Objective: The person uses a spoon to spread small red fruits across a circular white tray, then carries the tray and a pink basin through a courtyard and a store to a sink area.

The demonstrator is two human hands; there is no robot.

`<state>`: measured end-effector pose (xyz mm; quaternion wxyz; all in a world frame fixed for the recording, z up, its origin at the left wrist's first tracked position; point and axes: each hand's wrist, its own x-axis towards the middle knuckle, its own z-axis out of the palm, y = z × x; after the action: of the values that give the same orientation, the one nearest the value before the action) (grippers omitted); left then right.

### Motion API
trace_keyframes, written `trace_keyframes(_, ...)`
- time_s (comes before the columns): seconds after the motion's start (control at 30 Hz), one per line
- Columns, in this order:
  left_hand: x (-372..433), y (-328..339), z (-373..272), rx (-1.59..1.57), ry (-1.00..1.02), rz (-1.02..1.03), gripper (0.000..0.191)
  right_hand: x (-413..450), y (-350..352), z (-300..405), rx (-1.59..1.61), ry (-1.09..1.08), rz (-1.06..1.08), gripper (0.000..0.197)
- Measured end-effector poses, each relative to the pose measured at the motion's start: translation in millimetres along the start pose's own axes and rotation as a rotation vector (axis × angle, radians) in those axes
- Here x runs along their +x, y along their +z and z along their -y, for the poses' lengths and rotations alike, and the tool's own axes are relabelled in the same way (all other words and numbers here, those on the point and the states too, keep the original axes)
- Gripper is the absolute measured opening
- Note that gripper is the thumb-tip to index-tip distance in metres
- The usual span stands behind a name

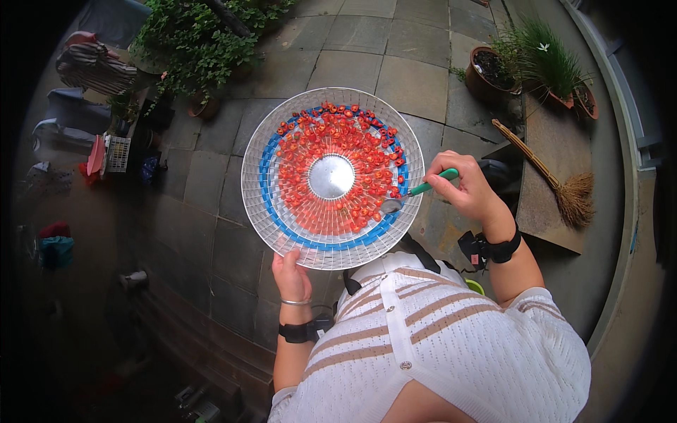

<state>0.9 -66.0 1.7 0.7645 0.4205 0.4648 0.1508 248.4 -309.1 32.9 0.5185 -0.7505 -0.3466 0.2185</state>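
Note:
My left hand (292, 276) grips the near-left rim of a round woven basket (328, 258), white with a blue band and a plain round centre. Sliced red chilli peppers (338, 129) lie across the basket's floor, thickest at the far and right sides and sparser at the near side. In my right hand (459, 182) is a metal spoon with a green handle (433, 182), held over the basket's right rim. The spoon's bowl (391, 205) is inside the basket beside some chilli slices at the lower right; whether it touches the floor I cannot tell.
A straw hand broom (560, 187) lies on a stone slab (534, 222) at the right, below potted plants (489, 74). A leafy bush (201, 47) grows at the upper left, near a white plastic crate (117, 153) and draped cloths (95, 69). Stone paving surrounds me.

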Motion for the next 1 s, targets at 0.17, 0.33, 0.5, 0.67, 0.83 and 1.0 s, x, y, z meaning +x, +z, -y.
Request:
trace_keyframes(0.17,-18.4,0.8,-19.6,-0.034,-0.014,-0.066,0.040,-3.9,-5.2,19.8,0.167,0.184,-0.239,0.013)
trace_keyframes(0.33,-27.8,-21.2,-21.2,-0.055,0.032,-0.116,0.035,-14.5,-2.4,28.9,0.301,0.150,-0.380,0.015)
trace_keyframes(0.5,-33.0,-44.4,-23.4,-0.058,-0.015,-0.223,0.036,-25.5,-3.8,39.9,0.276,0.220,-0.434,0.014)
trace_keyframes(0.67,-43.8,-44.4,-25.6,-0.080,0.011,-0.249,0.034,-26.1,-13.3,36.2,0.350,0.221,-0.468,0.015)
trace_keyframes(0.83,-47.7,-37.2,-26.6,-0.108,0.041,-0.267,0.033,-6.2,-17.4,35.4,0.382,0.178,-0.470,0.014)
trace_keyframes(1.0,-52.8,-34.3,-35.1,-0.134,0.055,-0.276,0.033,-1.9,-14.8,43.0,0.344,0.131,-0.430,0.014)
